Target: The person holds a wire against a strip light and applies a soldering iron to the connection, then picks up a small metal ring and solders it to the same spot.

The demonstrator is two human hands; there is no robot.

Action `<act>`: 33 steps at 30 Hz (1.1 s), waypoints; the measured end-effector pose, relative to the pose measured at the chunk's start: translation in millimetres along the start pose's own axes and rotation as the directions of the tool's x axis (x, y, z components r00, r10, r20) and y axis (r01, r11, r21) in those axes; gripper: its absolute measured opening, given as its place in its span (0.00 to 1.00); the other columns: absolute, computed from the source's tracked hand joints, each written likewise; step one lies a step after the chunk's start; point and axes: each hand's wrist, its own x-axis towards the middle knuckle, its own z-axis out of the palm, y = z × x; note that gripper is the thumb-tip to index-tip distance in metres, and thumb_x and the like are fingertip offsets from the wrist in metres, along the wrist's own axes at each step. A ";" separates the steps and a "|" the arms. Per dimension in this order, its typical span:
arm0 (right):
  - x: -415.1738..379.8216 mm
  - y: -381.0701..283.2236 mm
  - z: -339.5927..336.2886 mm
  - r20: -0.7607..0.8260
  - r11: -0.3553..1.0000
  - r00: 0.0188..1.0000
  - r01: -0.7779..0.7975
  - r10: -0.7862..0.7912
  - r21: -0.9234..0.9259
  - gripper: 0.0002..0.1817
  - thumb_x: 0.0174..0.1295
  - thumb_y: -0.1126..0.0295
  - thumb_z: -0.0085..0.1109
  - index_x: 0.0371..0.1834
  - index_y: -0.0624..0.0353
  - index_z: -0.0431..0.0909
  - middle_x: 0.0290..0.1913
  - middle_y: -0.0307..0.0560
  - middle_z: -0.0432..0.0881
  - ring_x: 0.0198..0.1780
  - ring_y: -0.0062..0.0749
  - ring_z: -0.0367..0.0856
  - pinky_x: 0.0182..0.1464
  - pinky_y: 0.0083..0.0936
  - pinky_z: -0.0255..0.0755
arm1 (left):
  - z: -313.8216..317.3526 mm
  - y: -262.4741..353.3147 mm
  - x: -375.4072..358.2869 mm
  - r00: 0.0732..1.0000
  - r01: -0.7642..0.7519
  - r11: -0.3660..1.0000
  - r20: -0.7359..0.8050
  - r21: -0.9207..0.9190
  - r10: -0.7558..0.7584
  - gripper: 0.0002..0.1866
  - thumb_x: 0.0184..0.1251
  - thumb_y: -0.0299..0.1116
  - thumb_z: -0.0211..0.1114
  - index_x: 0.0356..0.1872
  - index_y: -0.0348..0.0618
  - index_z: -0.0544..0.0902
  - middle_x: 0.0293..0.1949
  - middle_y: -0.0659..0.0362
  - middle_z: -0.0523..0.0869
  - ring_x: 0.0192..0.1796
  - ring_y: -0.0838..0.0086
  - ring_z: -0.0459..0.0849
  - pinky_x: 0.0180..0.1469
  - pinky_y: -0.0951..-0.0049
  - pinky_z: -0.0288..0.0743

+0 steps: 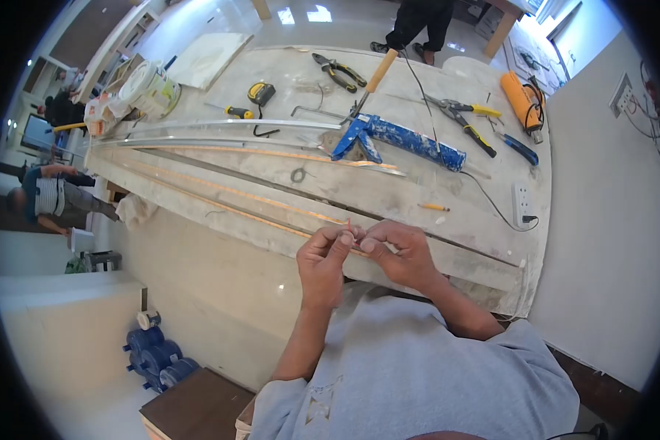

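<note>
My left hand [323, 262] and my right hand [405, 257] meet over the table's near edge, thumbs and fingertips pinched close together. A thin red wire [348, 224] pokes up from the left fingertips. Both hands seem to hold parts of it, though the fingers cover most of what lies between them. A long, narrow orange strip [264, 199], perhaps an LED strip, runs along the table from the left up to my fingers. Beyond them a pencil stub [434, 207] and a small coil of wire [298, 175] lie on the tabletop.
On the dusty table [389, 198] lie a blue caulking gun [411, 139], pliers [339, 72], snips [466, 121], a tape measure [260, 92], a utility knife [519, 149] and a power strip [521, 204]. A bucket [150, 92] stands far left. Other people stand beyond the table.
</note>
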 end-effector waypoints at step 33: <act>-35.9 1.7 -11.2 0.275 0.844 0.958 0.078 0.084 -0.530 0.09 0.56 0.74 0.64 0.38 0.61 0.74 0.34 0.53 0.78 0.38 0.52 0.78 0.40 0.42 0.71 | -22.0 -26.1 -46.1 0.936 -0.352 0.070 0.349 0.933 0.047 0.09 0.57 0.30 0.69 0.34 0.45 0.77 0.33 0.59 0.81 0.53 0.62 0.80 0.54 0.56 0.60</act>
